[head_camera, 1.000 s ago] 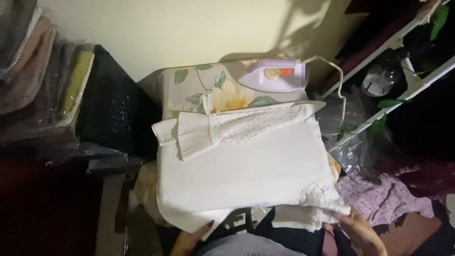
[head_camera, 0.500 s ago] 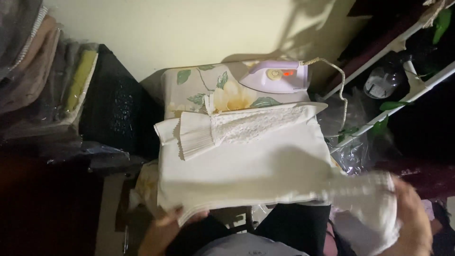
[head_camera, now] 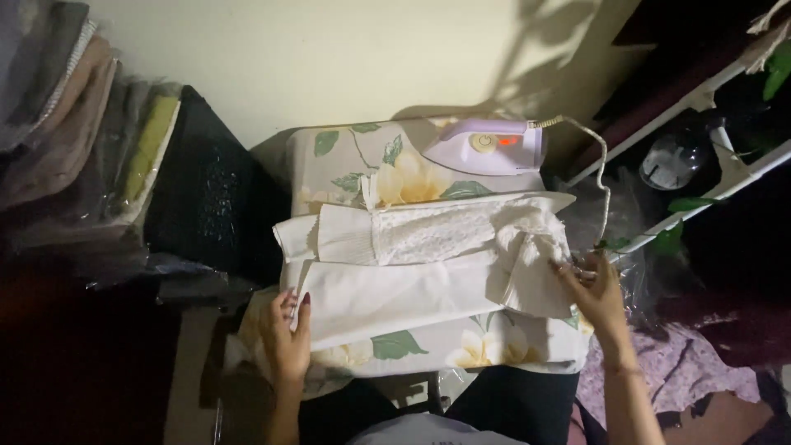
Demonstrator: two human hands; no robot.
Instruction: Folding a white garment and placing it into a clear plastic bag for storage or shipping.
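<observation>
A white garment (head_camera: 412,280) with lace and pleated parts lies folded across a floral-covered ironing board (head_camera: 428,350). My left hand (head_camera: 286,338) rests at the garment's near left corner, fingers on the cloth edge. Over at the right end, my right hand (head_camera: 595,290) holds the bunched lace part, pressed against the fold. A lilac iron (head_camera: 486,146) with a lit orange lamp lies at the board's far end, its cord running off to the right.
A black crate (head_camera: 206,194) stands left of the board, with stacked folded fabrics (head_camera: 74,132) beyond it. A white shelf rack (head_camera: 700,107) with plants and a jar is at the right. Purple patterned cloth (head_camera: 684,371) lies at lower right.
The garment's near half was lifted and folded back over itself, baring the floral cover. My right hand swung the lace end up onto the board; my left hand came up to the left corner.
</observation>
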